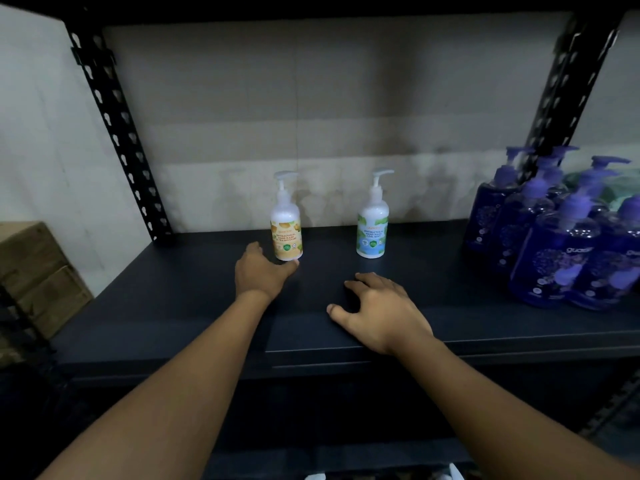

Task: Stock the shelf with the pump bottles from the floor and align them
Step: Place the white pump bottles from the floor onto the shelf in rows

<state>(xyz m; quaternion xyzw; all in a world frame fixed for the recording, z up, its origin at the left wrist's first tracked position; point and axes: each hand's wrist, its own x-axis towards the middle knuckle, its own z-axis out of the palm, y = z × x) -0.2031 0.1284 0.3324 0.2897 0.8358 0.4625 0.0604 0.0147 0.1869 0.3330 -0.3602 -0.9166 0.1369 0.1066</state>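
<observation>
Reaching left hand (263, 271): fingers loose, holding nothing, thumb tip at base of orange-label pump bottle (286, 230), upright just beyond. Right hand (381, 311) spread, empty, resting on shelf (173, 306); green-label pump bottle (373, 230) upright beyond its fingertips. Blue pump bottles (554, 254) clustered farther right.

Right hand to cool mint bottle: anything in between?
Nothing visible. The right hand rests on the shelf in front of the cool mint bottle, only bare shelf between them. The orange-label bottle stands off to the left, by the left hand.
</observation>
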